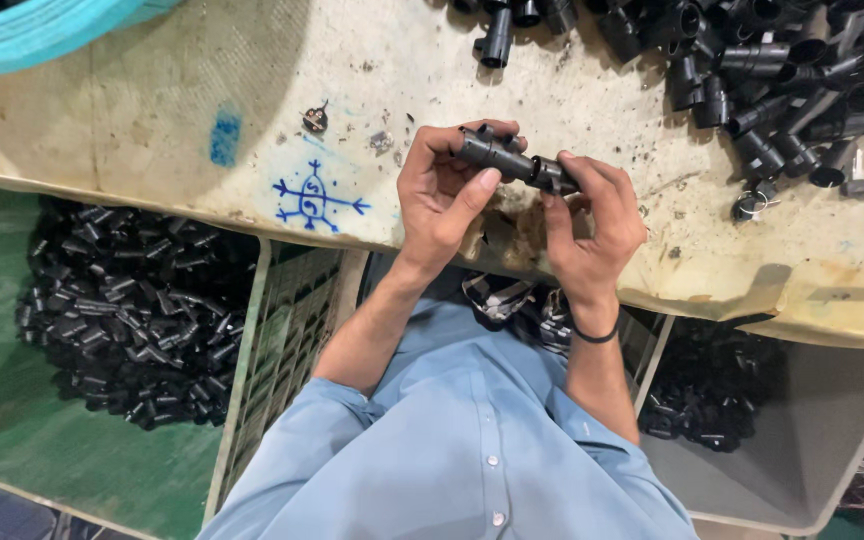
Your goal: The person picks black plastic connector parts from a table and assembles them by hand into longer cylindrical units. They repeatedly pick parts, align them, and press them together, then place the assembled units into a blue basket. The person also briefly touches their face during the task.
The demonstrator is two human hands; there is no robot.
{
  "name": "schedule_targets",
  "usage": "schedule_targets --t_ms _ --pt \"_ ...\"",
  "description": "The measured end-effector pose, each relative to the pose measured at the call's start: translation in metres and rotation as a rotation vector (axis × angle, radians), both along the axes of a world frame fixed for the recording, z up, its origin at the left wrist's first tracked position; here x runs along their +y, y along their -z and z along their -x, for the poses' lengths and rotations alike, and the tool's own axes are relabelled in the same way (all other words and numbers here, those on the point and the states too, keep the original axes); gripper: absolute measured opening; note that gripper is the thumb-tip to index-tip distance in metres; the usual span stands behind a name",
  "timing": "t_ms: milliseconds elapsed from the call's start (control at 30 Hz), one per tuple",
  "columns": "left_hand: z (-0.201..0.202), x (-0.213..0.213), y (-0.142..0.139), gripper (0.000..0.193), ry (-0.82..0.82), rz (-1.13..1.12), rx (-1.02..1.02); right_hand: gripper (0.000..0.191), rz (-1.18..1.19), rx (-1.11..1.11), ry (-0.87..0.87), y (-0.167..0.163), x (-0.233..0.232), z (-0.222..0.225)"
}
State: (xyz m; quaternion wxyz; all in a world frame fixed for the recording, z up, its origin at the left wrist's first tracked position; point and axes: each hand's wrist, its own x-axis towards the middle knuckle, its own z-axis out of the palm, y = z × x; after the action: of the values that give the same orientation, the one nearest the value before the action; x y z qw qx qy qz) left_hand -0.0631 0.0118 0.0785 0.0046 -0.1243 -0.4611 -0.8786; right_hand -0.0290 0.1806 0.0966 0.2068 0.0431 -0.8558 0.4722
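Both of my hands hold one black plastic tube fitting just above the worn cream worktable. My left hand grips its upper left end, thumb pressed along the side. My right hand pinches the lower right end, where a ribbed collar sits. The piece lies tilted, its left end higher. A black band circles my right wrist.
A heap of black fittings covers the table's upper right. A green bin at lower left holds a pile of black parts. A grey bin at lower right holds more. A plastic crate stands between. A teal rim sits upper left.
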Motion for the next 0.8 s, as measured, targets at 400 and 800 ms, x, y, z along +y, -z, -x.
schedule_targets --t_ms 400,800 --pt "0.001 0.0 0.003 0.022 0.088 0.103 0.003 0.031 0.053 -0.027 -0.073 0.011 0.012 -0.003" --pt "0.003 0.001 0.004 0.028 0.189 0.162 0.004 0.051 -0.006 -0.033 -0.001 0.03 0.021 -0.007"
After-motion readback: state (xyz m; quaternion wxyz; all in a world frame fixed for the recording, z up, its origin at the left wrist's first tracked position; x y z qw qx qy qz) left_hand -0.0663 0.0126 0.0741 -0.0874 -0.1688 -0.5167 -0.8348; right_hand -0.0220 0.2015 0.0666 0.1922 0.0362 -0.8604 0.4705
